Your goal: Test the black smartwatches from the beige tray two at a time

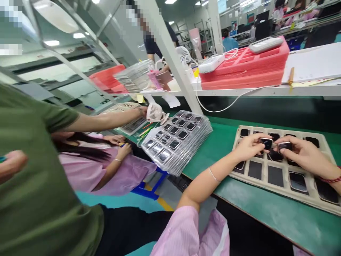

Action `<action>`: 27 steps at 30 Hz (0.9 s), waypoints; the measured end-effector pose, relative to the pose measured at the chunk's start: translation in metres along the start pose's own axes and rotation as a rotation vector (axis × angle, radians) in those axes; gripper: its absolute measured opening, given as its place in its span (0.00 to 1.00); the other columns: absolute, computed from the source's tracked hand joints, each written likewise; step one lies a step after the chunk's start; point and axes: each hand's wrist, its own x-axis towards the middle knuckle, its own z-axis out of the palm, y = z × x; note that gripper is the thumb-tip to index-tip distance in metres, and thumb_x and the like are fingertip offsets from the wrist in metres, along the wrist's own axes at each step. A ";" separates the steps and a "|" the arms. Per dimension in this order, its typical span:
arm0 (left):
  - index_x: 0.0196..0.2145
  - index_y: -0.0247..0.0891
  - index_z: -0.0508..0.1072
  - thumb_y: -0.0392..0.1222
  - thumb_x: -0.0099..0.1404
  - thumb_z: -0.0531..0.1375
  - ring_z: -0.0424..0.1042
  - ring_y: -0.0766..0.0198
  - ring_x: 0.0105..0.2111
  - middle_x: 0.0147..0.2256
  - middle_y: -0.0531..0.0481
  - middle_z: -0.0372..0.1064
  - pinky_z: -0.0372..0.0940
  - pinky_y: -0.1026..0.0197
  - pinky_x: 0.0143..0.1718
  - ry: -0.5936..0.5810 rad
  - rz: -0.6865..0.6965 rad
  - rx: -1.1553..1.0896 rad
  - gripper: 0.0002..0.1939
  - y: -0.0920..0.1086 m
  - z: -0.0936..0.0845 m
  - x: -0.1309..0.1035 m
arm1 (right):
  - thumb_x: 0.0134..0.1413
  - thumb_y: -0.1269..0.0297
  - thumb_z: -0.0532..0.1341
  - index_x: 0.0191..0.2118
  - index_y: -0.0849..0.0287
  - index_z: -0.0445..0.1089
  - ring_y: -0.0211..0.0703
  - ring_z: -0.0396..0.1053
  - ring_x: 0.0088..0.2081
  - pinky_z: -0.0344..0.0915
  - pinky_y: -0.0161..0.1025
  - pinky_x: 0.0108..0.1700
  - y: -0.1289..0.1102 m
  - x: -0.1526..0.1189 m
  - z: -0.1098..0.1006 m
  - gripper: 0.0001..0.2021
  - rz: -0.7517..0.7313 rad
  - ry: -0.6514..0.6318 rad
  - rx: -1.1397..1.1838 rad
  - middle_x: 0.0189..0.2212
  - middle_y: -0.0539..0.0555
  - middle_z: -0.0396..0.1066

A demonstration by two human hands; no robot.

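Note:
My left hand (249,146) pinches a small square smartwatch body (266,143) with a lit dark screen. A second smartwatch body (285,145), also with marks on its screen, is between the fingers and thumb of my right hand (306,153). Both are held close together above a beige tray (262,174). Dark square watch pieces fill several of its pockets, such as a watch piece (298,181) in the front row. Other pockets, including a pocket (275,176) near the middle, show only a flat dark bottom. My hands hide part of the back rows.
Stacked clear plastic trays (183,151) with watch pieces stand left on the green bench (221,131). A co-worker's hand reaches to a small white fan (155,113) behind them. Another person in pink sits beyond. Overhead, a shelf (239,91) carries red foam trays (242,73) and a hanging white cable.

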 end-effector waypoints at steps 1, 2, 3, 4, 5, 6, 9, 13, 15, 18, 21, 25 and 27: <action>0.50 0.34 0.70 0.39 0.57 0.60 0.76 0.60 0.32 0.39 0.41 0.72 0.64 0.68 0.25 0.000 -0.001 0.001 0.22 0.001 0.000 -0.001 | 0.54 0.67 0.60 0.45 0.53 0.71 0.44 0.74 0.35 0.72 0.36 0.34 -0.005 0.000 0.001 0.11 0.010 0.001 -0.007 0.37 0.60 0.73; 0.49 0.34 0.70 0.40 0.57 0.60 0.76 0.60 0.32 0.39 0.41 0.72 0.64 0.68 0.25 0.003 0.002 0.004 0.22 0.002 -0.001 -0.002 | 0.54 0.67 0.59 0.44 0.54 0.70 0.44 0.74 0.36 0.72 0.36 0.35 -0.011 0.001 0.002 0.11 0.020 -0.002 -0.011 0.37 0.59 0.73; 0.49 0.34 0.70 0.40 0.56 0.61 0.76 0.61 0.31 0.38 0.42 0.73 0.64 0.68 0.25 0.010 0.010 0.007 0.22 0.003 -0.001 -0.002 | 0.54 0.68 0.59 0.44 0.56 0.70 0.44 0.74 0.37 0.72 0.36 0.35 -0.015 0.002 0.003 0.11 0.036 -0.003 -0.014 0.38 0.59 0.72; 0.48 0.34 0.70 0.41 0.55 0.62 0.75 0.61 0.31 0.38 0.42 0.73 0.64 0.68 0.24 0.021 0.019 0.007 0.22 0.004 -0.002 -0.001 | 0.54 0.68 0.59 0.44 0.58 0.69 0.44 0.73 0.38 0.71 0.37 0.37 -0.019 0.003 0.003 0.11 0.058 -0.015 -0.014 0.39 0.58 0.72; 0.48 0.34 0.70 0.41 0.55 0.62 0.75 0.61 0.30 0.38 0.43 0.73 0.65 0.68 0.24 0.023 0.018 0.010 0.22 0.004 -0.003 -0.001 | 0.53 0.68 0.59 0.43 0.60 0.69 0.43 0.73 0.37 0.71 0.38 0.39 -0.022 0.004 0.004 0.10 0.059 -0.009 -0.003 0.38 0.58 0.72; 0.48 0.34 0.70 0.41 0.54 0.62 0.75 0.62 0.30 0.38 0.43 0.73 0.65 0.68 0.24 0.032 0.014 0.012 0.22 0.004 -0.003 0.000 | 0.53 0.69 0.59 0.42 0.62 0.68 0.43 0.73 0.37 0.71 0.38 0.40 -0.023 0.006 0.003 0.10 0.054 -0.007 0.017 0.38 0.57 0.72; 0.48 0.35 0.69 0.38 0.53 0.62 0.75 0.62 0.32 0.39 0.44 0.73 0.65 0.68 0.25 0.054 -0.007 0.018 0.23 0.005 -0.003 0.002 | 0.49 0.72 0.58 0.43 0.63 0.67 0.42 0.72 0.37 0.69 0.36 0.39 -0.023 0.008 0.002 0.13 0.065 -0.023 0.069 0.36 0.55 0.72; 0.49 0.34 0.67 0.35 0.53 0.61 0.75 0.61 0.34 0.42 0.43 0.73 0.65 0.67 0.27 0.055 -0.028 0.041 0.24 0.010 -0.001 -0.001 | 0.46 0.75 0.57 0.43 0.63 0.66 0.40 0.71 0.36 0.67 0.33 0.36 -0.021 0.007 0.002 0.15 0.070 -0.024 0.107 0.35 0.53 0.72; 0.50 0.35 0.66 0.35 0.54 0.60 0.75 0.60 0.35 0.42 0.43 0.73 0.65 0.67 0.27 0.054 -0.031 0.046 0.25 0.010 -0.001 -0.002 | 0.45 0.76 0.56 0.43 0.63 0.66 0.40 0.71 0.36 0.66 0.33 0.35 -0.020 0.007 0.002 0.15 0.063 -0.021 0.101 0.35 0.53 0.72; 0.52 0.35 0.65 0.35 0.53 0.62 0.75 0.61 0.34 0.42 0.42 0.73 0.65 0.67 0.27 0.055 -0.041 0.037 0.27 0.007 0.000 0.001 | 0.45 0.75 0.56 0.42 0.63 0.67 0.41 0.71 0.37 0.65 0.33 0.35 -0.019 0.007 0.002 0.15 0.056 -0.015 0.075 0.36 0.54 0.72; 0.52 0.36 0.64 0.35 0.50 0.65 0.75 0.63 0.32 0.40 0.45 0.73 0.65 0.67 0.28 0.076 -0.038 -0.034 0.30 0.009 0.001 0.005 | 0.46 0.74 0.56 0.43 0.63 0.67 0.42 0.71 0.37 0.66 0.34 0.36 -0.017 0.006 0.001 0.15 0.071 -0.026 0.072 0.35 0.54 0.72; 0.51 0.39 0.64 0.38 0.49 0.70 0.71 0.70 0.21 0.34 0.49 0.73 0.60 0.73 0.18 -0.079 -0.055 -0.295 0.32 0.039 0.002 -0.021 | 0.49 0.70 0.57 0.42 0.63 0.67 0.44 0.71 0.39 0.67 0.38 0.40 -0.018 0.004 -0.001 0.13 0.071 -0.013 0.018 0.38 0.56 0.71; 0.51 0.39 0.64 0.44 0.50 0.71 0.69 0.70 0.15 0.29 0.50 0.73 0.58 0.72 0.14 -0.310 -0.055 -0.455 0.32 0.060 0.006 -0.053 | 0.51 0.68 0.57 0.43 0.62 0.67 0.45 0.70 0.39 0.67 0.39 0.41 -0.019 0.002 -0.001 0.12 0.085 -0.023 -0.013 0.39 0.56 0.71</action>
